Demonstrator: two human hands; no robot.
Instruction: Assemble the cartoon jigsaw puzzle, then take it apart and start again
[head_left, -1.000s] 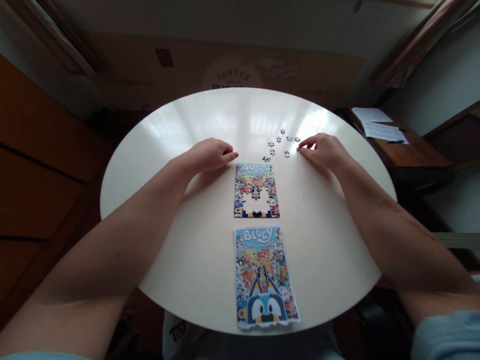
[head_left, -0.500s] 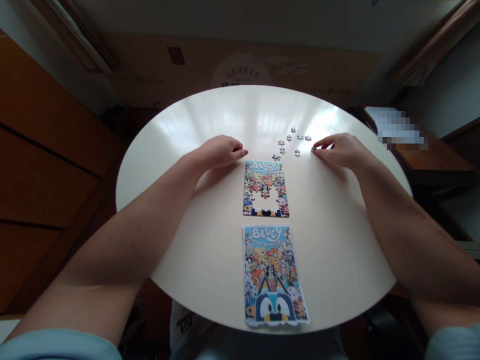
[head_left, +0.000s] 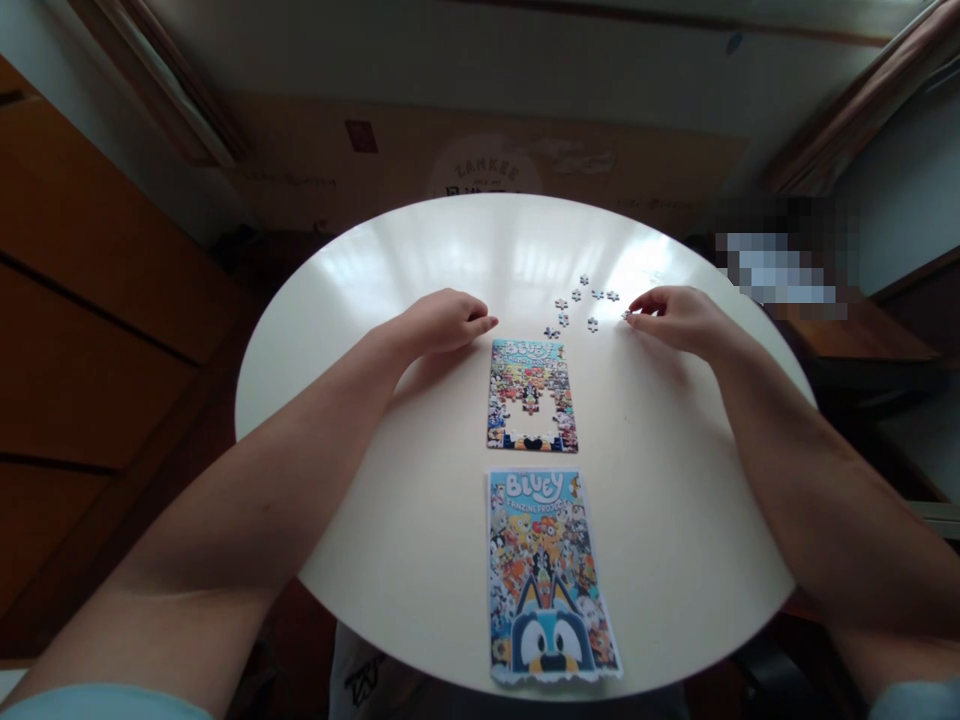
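Blue-topped and crowded with figures, the jigsaw (head_left: 531, 397), gapped low in its middle, lies between the far and near edges of a glossy white table (head_left: 427, 510), the left hand (head_left: 454, 318) curled, fingers together, the right hand (head_left: 675, 318) with fingertips clamped on a piece (head_left: 626, 316), a brown panel (head_left: 292, 140) beyond.
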